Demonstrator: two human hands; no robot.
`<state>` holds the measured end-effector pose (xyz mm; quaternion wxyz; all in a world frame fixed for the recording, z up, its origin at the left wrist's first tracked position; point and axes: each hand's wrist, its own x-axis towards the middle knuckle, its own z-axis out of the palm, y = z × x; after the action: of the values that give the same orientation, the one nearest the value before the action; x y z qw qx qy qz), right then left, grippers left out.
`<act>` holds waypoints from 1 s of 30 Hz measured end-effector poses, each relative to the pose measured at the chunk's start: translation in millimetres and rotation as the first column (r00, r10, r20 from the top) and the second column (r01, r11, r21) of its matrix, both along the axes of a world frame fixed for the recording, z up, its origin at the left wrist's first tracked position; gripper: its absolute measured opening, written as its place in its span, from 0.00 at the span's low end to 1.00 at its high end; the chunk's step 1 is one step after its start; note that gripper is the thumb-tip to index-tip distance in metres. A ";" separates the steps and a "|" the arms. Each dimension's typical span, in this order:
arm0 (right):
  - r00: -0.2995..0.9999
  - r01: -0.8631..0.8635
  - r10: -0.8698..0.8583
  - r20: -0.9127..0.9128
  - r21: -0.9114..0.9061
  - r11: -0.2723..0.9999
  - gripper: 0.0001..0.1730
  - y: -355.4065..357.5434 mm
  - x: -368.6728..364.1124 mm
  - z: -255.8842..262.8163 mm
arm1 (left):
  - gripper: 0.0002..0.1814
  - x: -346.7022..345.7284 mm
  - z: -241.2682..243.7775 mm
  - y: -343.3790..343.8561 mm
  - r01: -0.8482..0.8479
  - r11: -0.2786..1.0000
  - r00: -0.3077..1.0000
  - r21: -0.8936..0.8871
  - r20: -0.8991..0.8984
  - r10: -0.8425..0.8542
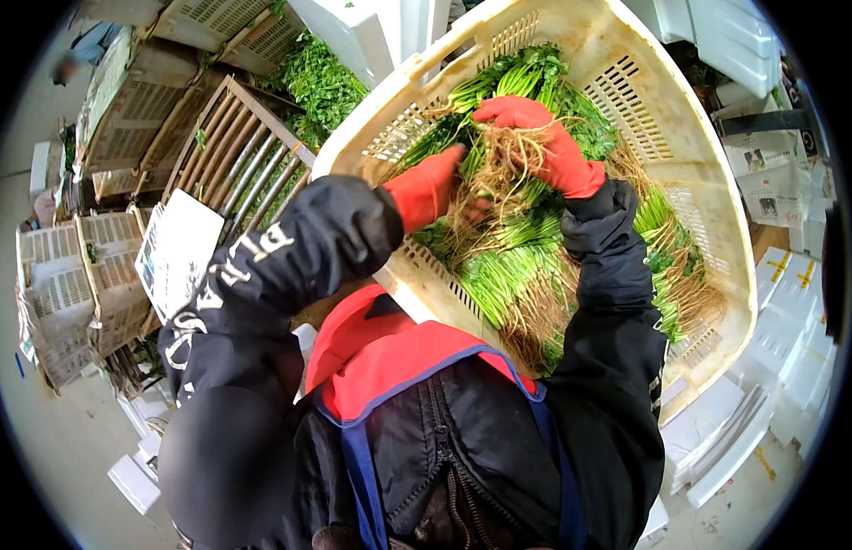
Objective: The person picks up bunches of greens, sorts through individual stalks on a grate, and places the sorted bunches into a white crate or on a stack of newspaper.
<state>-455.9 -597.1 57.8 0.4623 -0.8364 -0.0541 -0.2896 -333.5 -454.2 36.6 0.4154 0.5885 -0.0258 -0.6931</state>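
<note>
Both my hands wear red rubber gloves and are inside a large cream plastic crate (725, 206). My right hand (536, 141) grips a bunch of leafy green stalks with tangled brown roots (512, 155), and its fingers curl over the root end. My left hand (426, 189) is at the left side of that bunch, its fingertips blurred and partly hidden by roots, so its hold is unclear. Beneath lie several bundles of rooted greens (505, 275), with more rooted bundles (680, 275) along the crate's right side.
A slatted metal rack (244, 148) stands left of the crate, near loose leafy greens (326, 86). Stacked plastic crates (134, 103) fill the far left. White foam boxes (374, 38) stand behind, and white foam lids (732, 440) lie at right. A white box (185, 240) sits by my left sleeve.
</note>
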 end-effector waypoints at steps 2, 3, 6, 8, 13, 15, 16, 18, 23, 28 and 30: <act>1.000 -0.018 0.018 0.005 0.036 0.999 0.12 0.9 -1.8 -5.0 | 0.40 -8.7 9.9 5.1 -0.316 0.949 0.867 0.004 -0.405 0.291; 0.998 0.014 -0.004 0.056 -0.190 0.982 0.14 -0.4 2.3 -4.1 | 0.37 -9.1 5.9 2.9 -0.394 0.917 0.797 0.055 -0.477 0.371; 0.996 -0.064 0.052 -0.073 -0.176 0.982 0.25 13.1 -0.6 26.4 | 0.32 -1.5 21.0 -4.1 -0.460 0.888 0.825 -0.026 -0.382 0.416; 0.990 -0.007 -0.045 -0.131 -0.374 0.928 0.28 19.6 -11.8 24.8 | 0.31 -4.5 22.1 -7.1 -0.395 0.916 0.884 -0.069 -0.301 0.358; 0.981 0.068 -0.163 -0.105 -0.601 0.797 0.18 24.8 -3.4 -9.4 | 0.27 2.4 10.3 -5.5 -0.395 0.908 0.799 -0.141 -0.540 0.264; 0.984 0.148 -0.177 -0.015 -0.487 0.861 0.12 19.5 0.9 -9.6 | 0.30 7.0 19.4 -4.6 -0.195 0.957 0.944 -0.216 -0.305 0.124; 0.985 0.166 -0.169 0.030 -0.421 0.892 0.12 12.6 -1.1 -1.7 | 0.31 16.7 22.5 -5.3 -0.029 0.960 0.972 -0.279 -0.233 -0.038; 0.973 0.227 -0.206 0.107 -0.252 0.941 0.10 -5.2 -12.9 -0.1 | 0.30 29.8 38.7 -7.4 0.231 0.920 0.972 -0.316 0.031 -0.233; 0.944 0.329 -0.308 -0.117 0.281 0.902 0.11 -25.3 -39.0 13.1 | 0.25 17.5 29.6 -9.7 0.868 0.446 -0.002 0.216 0.901 -0.433; 0.933 0.352 -0.289 -0.213 0.380 0.856 0.11 -26.8 -44.1 21.4 | 0.27 -10.6 15.0 -29.9 0.898 0.267 -0.260 0.351 0.910 -0.324; 0.933 0.356 -0.298 -0.203 0.398 0.846 0.11 -29.6 -46.4 20.5 | 0.29 -22.4 12.5 -30.1 0.881 0.272 -0.265 0.388 0.880 -0.394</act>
<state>-502.3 -626.7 78.4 0.5806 -0.7286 0.1852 -0.3126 -355.9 -484.2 49.1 -0.0423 0.6179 -0.7296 -0.2901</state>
